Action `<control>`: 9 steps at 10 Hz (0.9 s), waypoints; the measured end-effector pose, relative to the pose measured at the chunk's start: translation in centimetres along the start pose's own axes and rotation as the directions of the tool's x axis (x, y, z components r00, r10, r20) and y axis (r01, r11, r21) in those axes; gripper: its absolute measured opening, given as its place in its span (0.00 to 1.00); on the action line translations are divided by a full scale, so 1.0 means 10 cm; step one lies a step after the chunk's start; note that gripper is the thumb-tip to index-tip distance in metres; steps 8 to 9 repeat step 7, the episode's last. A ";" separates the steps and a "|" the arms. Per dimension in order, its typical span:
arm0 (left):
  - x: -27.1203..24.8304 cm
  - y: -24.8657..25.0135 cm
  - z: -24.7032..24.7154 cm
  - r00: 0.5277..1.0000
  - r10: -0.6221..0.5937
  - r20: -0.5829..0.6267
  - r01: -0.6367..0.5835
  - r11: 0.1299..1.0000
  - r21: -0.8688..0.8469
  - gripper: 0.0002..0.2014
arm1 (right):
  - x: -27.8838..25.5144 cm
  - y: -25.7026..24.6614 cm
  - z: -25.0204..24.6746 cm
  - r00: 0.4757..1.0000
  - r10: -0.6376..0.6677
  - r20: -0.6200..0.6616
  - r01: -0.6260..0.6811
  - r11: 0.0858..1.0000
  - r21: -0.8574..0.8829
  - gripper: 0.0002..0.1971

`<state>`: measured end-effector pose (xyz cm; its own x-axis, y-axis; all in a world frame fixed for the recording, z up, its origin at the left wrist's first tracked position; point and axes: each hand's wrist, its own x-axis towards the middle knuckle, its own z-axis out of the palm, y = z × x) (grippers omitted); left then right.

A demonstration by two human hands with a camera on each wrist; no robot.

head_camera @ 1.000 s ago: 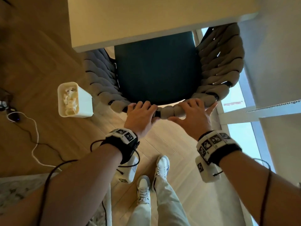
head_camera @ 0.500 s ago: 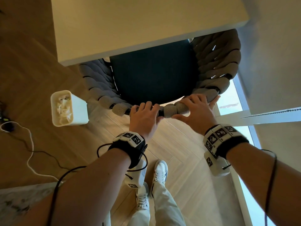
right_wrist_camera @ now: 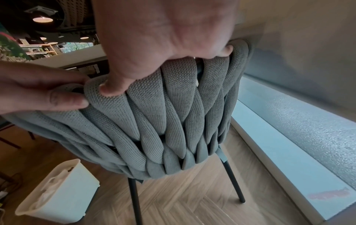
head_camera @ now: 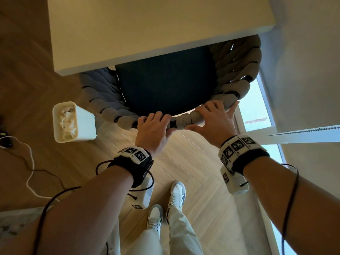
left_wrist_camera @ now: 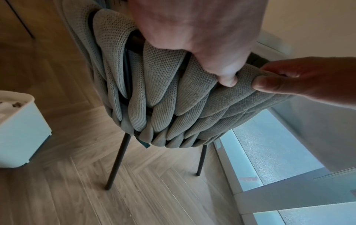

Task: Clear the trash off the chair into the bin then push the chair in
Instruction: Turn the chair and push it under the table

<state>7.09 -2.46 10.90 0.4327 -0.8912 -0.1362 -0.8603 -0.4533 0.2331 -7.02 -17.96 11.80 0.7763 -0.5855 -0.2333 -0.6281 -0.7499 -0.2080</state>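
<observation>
A chair (head_camera: 165, 83) with a dark seat and a grey woven back stands partly under the cream table (head_camera: 147, 28). Nothing lies on the part of the seat that shows. My left hand (head_camera: 153, 126) grips the top rail of the chair back (left_wrist_camera: 163, 94), fingers over the rail and thumb behind. My right hand (head_camera: 213, 118) grips the same rail just to the right, thumb pressed on the weave (right_wrist_camera: 154, 106). A white bin (head_camera: 73, 122) holding crumpled white trash (head_camera: 67, 120) stands on the floor left of the chair.
A wall (head_camera: 303, 70) and a low frosted window (head_camera: 255, 111) run close along the chair's right side. Cables (head_camera: 31, 162) trail over the wooden floor at the left. My feet (head_camera: 165, 205) stand just behind the chair.
The chair has slid further under the table, so less of its seat shows. Both hands have kept their hold on the back rail and moved forward with it.
</observation>
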 end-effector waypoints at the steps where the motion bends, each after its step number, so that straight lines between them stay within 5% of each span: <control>1: -0.01 -0.11 -0.02 1.000 0.013 0.013 -0.013 1.000 0.016 0.19 | 0.01 -0.09 0.02 1.000 0.001 -0.019 -0.001 1.000 0.006 0.31; 4: 0.00 -0.10 -0.06 0.999 0.011 0.037 -0.012 0.999 0.032 0.18 | 0.01 -0.12 -0.03 0.999 0.016 0.028 -0.018 0.999 0.039 0.32; 6: -0.03 -0.06 -0.19 0.995 0.028 0.098 -0.028 1.000 -0.007 0.24 | -0.38 -0.30 -0.25 0.989 0.144 -0.019 -0.133 0.951 0.279 0.29; 7: -0.32 -0.09 -0.33 0.997 0.078 -0.005 -0.078 0.995 -0.063 0.27 | -0.92 -0.34 -0.57 0.935 0.340 -0.103 -0.244 0.826 0.508 0.28; 9: -0.32 -0.09 -0.33 0.997 0.078 -0.005 -0.078 0.995 -0.063 0.27 | -0.92 -0.34 -0.57 0.935 0.340 -0.103 -0.244 0.826 0.508 0.28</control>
